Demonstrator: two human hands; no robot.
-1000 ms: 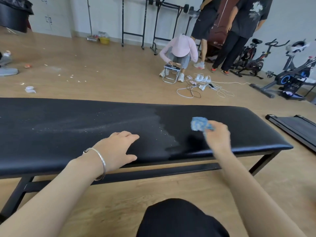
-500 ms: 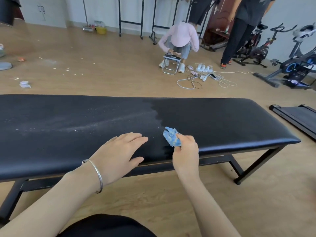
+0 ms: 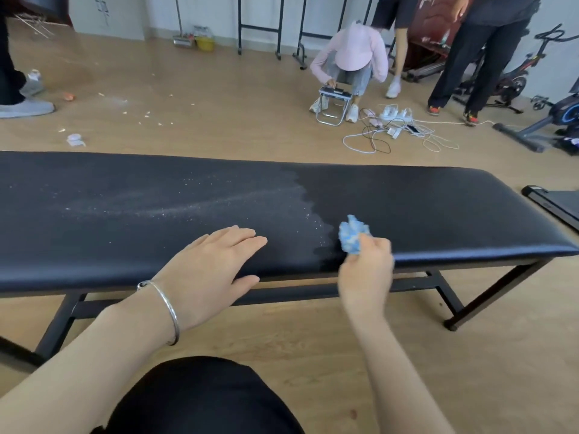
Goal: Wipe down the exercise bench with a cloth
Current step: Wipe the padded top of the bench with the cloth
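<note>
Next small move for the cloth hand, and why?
Probably wipe the cloth leftward, toward the left hand. The bench looks clean right of the cloth, while white dust begins just left of it. The right hand grips the cloth at that boundary, near the front edge.

Left hand (image 3: 213, 270) is down flat, palm on the near edge of the black padded bench (image 3: 438, 214), fingers straight and close together, pointing forward and to the right, thumb splayed out along the front lip. A thin silver bangle (image 3: 166, 308) rings the left wrist, and the bare left forearm runs back to the lower left corner. Right hand (image 3: 366, 270) sits just beside it, not touching, knuckles curled, its back towards the camera, fingertips pinching a crumpled blue cloth (image 3: 352, 234) that pokes up out of the grip and meets the bench top. The bare right forearm slopes down to the bottom edge; this hand is slightly blurred.
</note>
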